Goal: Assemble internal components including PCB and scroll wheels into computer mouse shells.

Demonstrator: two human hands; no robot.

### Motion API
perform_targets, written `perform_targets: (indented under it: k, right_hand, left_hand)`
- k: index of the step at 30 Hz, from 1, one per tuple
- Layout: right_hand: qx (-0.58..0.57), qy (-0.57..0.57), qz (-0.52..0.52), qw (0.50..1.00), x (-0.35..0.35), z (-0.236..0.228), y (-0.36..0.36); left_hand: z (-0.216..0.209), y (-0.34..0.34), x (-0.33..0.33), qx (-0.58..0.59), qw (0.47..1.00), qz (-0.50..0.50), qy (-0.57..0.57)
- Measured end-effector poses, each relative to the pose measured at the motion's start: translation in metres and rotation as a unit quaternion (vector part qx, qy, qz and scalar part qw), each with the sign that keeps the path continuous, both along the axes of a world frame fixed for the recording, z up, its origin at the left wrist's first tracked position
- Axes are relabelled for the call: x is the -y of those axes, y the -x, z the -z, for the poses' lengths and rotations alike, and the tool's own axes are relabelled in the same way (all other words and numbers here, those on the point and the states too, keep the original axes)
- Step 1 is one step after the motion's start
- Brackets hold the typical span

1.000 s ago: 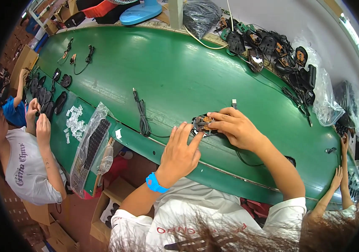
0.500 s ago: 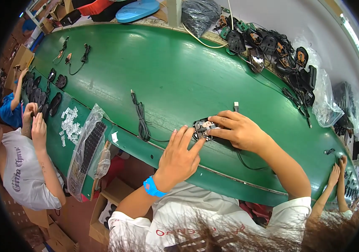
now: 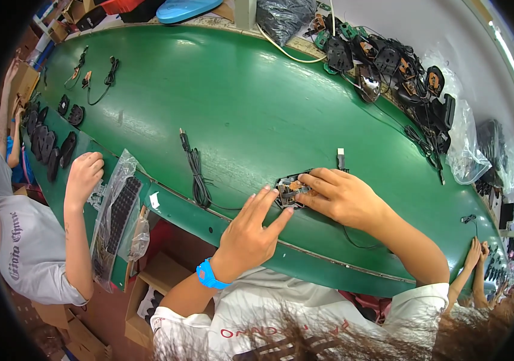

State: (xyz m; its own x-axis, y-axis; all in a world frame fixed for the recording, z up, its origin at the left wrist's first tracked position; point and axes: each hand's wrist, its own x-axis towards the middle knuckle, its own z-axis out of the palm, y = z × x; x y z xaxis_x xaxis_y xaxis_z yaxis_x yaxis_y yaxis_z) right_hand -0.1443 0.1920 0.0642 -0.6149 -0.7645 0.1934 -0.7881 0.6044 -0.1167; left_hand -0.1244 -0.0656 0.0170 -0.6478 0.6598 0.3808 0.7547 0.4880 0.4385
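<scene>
Though apart, both hands (image 3: 248,236) (image 3: 348,200) palm-down.

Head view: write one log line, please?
left hand: touching open black plastic mouse; right hand: touching same mouse; beneath: glossy green table

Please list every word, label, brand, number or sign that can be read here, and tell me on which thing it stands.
White shirt, nearest the camera: red lettering, partly covered; words not copied out here.
Co-worker's pale grey shirt: dark ornate lettering; likewise not copied out.
Blue wristband on the left wrist: a small reddish mark, too small to read.
</scene>
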Motion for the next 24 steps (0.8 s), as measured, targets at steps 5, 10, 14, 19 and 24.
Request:
perform_targets:
  k: [5,10,14,19,24]
  right_hand:
    - [-0.02,-0.032,-0.013,0.999,-0.002,-0.001,0.001]
    - [-0.052,-0.078,-0.041,0.995,-0.004,-0.004,0.004]
    - [-0.074,-0.087,-0.072,0.991,-0.008,-0.008,0.01]
    - [-0.08,-0.099,-0.097,0.987,-0.011,-0.008,0.015]
    - [-0.096,-0.125,-0.094,0.983,-0.011,-0.011,0.012]
  left_hand:
    - [-0.003,-0.002,-0.001,0.019,1.0,-0.002,-0.023]
    - [-0.003,-0.001,-0.002,0.029,0.999,-0.002,-0.02]
    - [-0.002,0.001,-0.003,0.034,0.999,0.002,-0.027]
    - [-0.003,0.002,-0.003,0.035,0.999,0.007,-0.027]
    - [-0.006,0.004,-0.003,0.045,0.999,0.014,-0.023]
